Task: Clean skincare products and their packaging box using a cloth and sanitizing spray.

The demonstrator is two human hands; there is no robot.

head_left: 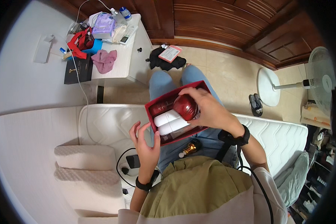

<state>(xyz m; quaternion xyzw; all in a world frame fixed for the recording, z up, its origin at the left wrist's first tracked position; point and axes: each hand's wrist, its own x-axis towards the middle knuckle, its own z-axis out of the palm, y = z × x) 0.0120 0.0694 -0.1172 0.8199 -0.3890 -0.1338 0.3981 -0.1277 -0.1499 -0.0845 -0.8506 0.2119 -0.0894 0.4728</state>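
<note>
A red open box (148,112) rests across my thighs. My right hand (209,108) reaches over its right side, with the fingers closed round a shiny dark-red round jar (185,107). Beneath and left of the jar lie two white tubes or bottles (170,122), side by side in the box. A dark-red container (161,107) lies along its far left wall. My left hand (145,140) is at the box's near left corner, fingers apart, fingertips at or near the wall. Between my legs, close to my apron, lies a small gold-and-black bottle (190,148) with a pale round top.
I sit on a bed with a white mattress (280,134). At the far left a white cabinet (132,56) holds a tissue pack (103,25), a pink cloth (103,61) and bottles. A fan (268,86) and slippers (255,104) stand right. A phone (133,161) lies beside my left arm.
</note>
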